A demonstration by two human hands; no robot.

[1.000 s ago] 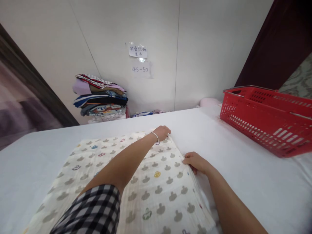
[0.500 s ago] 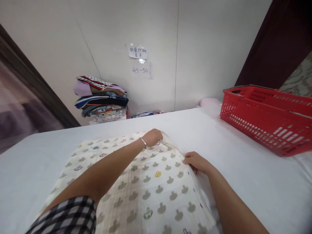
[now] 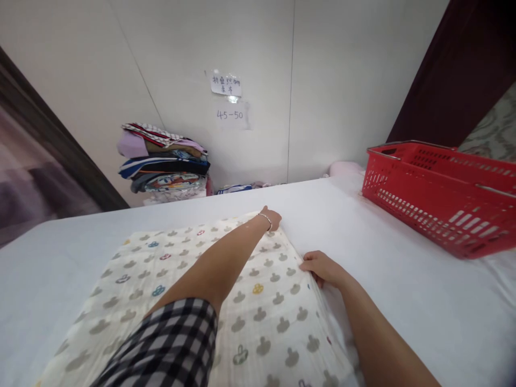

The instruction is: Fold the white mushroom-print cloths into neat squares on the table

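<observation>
A cream muslin cloth (image 3: 266,317), printed with grey and coloured mushroom shapes, lies spread on the white-covered table, its right edge in layers. My left hand (image 3: 273,219), with a bracelet at the wrist, reaches across to the cloth's far right corner. Its fingers curl down over the corner and their tips are hidden. Partway down the right edge, my right hand (image 3: 322,267) pinches the layered edge between thumb and fingers. My left forearm and checked sleeve cover part of the cloth's middle.
A red plastic basket (image 3: 435,199) stands on the right of the white table (image 3: 403,301). Beyond the far edge, a stack of folded fabrics (image 3: 165,161) rises at the left against the wall. Paper signs (image 3: 226,85) hang on the wall. A curtain (image 3: 36,161) borders the left.
My left hand has moved right and away along the cloth's edge to its far corner, drawing that edge straighter. My right hand stays almost where it was on the edge.
</observation>
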